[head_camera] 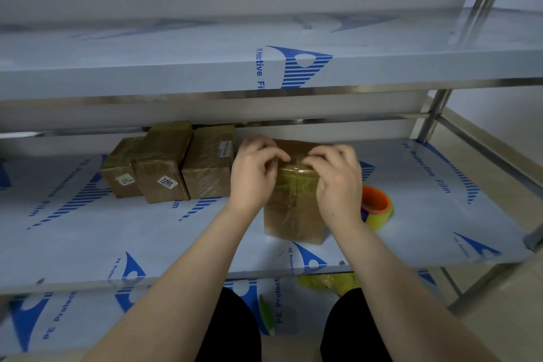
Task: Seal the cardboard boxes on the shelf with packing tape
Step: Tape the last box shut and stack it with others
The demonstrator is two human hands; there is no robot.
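Observation:
A cardboard box [293, 209] wrapped in shiny clear tape stands on the middle shelf [117, 238], a taped seam running down its front face. My left hand [254, 172] grips its top left edge with curled fingers. My right hand [338, 179] curls over the top right edge, fingertips pinching at the tape on the top seam. The two sets of fingertips nearly meet at the box's top front edge. A roll of packing tape [377, 207] with an orange core lies on the shelf just right of the box, partly behind my right wrist.
Three more taped cardboard boxes [164, 167] stand in a row at the back left of the same shelf, two with white labels. An upper shelf [205, 67] overhangs closely. Crumpled yellow tape [329, 282] lies on the lower shelf. Steel uprights [432, 117] stand at right.

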